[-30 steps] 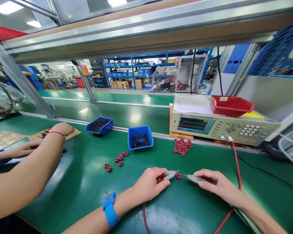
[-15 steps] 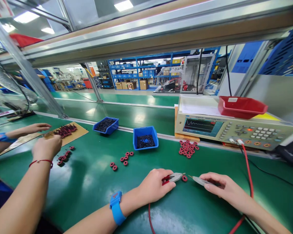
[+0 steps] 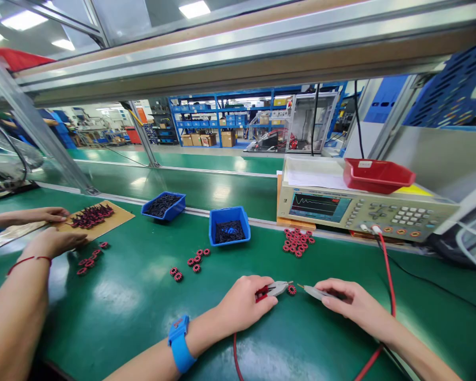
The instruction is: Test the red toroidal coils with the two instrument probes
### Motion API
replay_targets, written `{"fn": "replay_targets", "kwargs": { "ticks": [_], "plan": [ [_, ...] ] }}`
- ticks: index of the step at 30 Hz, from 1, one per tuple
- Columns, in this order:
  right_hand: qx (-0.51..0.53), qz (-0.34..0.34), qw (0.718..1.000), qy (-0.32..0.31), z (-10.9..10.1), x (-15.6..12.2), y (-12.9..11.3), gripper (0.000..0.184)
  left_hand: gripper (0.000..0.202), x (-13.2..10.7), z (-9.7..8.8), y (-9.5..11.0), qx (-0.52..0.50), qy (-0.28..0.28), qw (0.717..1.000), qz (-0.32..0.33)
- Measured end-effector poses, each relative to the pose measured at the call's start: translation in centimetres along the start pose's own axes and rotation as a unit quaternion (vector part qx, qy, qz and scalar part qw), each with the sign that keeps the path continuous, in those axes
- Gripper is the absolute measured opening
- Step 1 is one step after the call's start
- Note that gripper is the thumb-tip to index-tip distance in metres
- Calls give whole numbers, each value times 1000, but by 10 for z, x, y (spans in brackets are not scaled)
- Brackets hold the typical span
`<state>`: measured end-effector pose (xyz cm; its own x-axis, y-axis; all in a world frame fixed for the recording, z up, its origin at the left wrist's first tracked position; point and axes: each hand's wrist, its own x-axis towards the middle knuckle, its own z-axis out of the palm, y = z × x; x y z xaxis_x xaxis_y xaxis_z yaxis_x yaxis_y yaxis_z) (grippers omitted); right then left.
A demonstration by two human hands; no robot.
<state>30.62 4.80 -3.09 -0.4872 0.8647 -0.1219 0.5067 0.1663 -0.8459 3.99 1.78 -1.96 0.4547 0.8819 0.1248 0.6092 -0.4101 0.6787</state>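
My left hand [image 3: 244,302], with a blue band at the wrist, is closed on a red-handled test clip [image 3: 278,288] with grey jaws. Its tip points right and reaches a small red and black ring-shaped coil [image 3: 292,289] on the green bench; whether they touch I cannot tell. On the other side, my right hand [image 3: 347,299] grips a second grey test clip [image 3: 314,292], whose thin tip points left, a short gap from the coil. Red cables run from beneath my hands. A pile of similar coils [image 3: 297,242] lies behind.
A bench tester [image 3: 365,211] showing a waveform bears a red tray [image 3: 381,177]. Two blue bins [image 3: 229,242] [image 3: 164,206] hold dark parts. Loose coils [image 3: 197,259] lie at centre-left. A co-worker's hands [image 3: 49,243] are by a cardboard sheet [image 3: 121,216] of coils at left.
The whole view has shifted slightly, so things appear farther left. My hands and both clips keep about the same places around the coil. The co-worker's near hand has lowered and opened out.
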Motion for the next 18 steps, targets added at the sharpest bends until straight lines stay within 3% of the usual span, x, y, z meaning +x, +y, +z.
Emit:
{"fn": "replay_targets", "kwargs": {
  "ticks": [14,18],
  "plan": [
    [-8,-1,1000,16,1,1,-5,30,8,0,2,-4,13,5,1000,6],
    [-15,13,1000,23,1,-3,5,35,10,0,2,-4,31,15,999,21]
  ]
}}
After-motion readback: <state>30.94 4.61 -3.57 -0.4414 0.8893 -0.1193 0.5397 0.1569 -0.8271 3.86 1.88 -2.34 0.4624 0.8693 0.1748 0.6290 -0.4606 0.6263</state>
